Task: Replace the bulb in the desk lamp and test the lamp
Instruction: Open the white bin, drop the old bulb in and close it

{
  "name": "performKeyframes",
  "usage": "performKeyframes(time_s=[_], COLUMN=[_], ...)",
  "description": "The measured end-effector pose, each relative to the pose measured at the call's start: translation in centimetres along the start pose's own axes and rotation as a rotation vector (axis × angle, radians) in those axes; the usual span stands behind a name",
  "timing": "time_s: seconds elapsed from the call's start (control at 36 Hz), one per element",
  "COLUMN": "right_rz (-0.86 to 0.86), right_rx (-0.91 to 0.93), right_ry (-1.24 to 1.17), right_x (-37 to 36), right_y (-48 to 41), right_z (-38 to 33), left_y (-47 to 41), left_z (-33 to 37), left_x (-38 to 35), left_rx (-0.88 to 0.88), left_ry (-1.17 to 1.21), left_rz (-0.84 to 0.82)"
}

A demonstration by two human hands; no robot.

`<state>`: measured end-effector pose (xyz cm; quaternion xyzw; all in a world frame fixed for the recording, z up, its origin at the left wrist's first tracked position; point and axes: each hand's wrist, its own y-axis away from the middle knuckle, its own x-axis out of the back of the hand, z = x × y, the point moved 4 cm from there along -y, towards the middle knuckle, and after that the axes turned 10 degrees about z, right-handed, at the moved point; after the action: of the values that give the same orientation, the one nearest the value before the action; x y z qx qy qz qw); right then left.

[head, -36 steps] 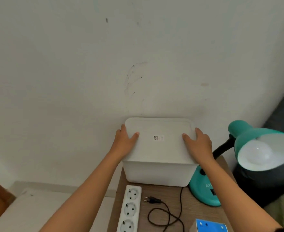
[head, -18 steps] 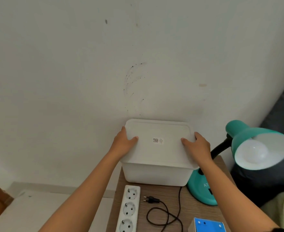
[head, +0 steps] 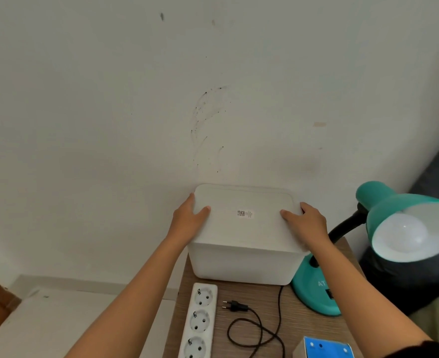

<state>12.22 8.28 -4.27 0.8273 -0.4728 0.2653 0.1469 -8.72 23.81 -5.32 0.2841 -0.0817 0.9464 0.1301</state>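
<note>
A teal desk lamp (head: 394, 202) stands at the table's right edge, its shade facing me with a white bulb (head: 404, 232) screwed in. Its black plug (head: 235, 305) lies loose on the table beside a white power strip (head: 200, 321). A white lidded box (head: 241, 264) sits against the wall. My left hand (head: 190, 215) grips the left edge of its lid (head: 244, 200), thumb on top. My right hand (head: 306, 220) grips the right edge the same way. A small blue-and-white carton (head: 324, 347) sits at the front.
The small wooden table (head: 264, 295) is narrow, and the lamp base (head: 314, 293) stands close behind my right forearm. The lamp cord loops across the middle. A dark cushion or seat lies to the right, and pale floor to the left.
Both hands stay on the lid's edges. Only the view has shifted a little.
</note>
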Motion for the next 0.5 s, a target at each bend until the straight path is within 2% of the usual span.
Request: performKeyframes(time_s=[0.33,0.5], right_rz=[0.023,0.0], right_rx=[0.014,0.052], right_ry=[-0.03,0.067], right_x=[-0.9,-0.57], right_y=[-0.33,0.36], right_z=[0.55,0.05], left_y=[0.15,0.72], left_z=[-0.69,-0.75], left_x=[0.03,0.24], left_rx=[0.054,0.061], left_ry=[0.098,0.12], left_rz=[0.036,0.007])
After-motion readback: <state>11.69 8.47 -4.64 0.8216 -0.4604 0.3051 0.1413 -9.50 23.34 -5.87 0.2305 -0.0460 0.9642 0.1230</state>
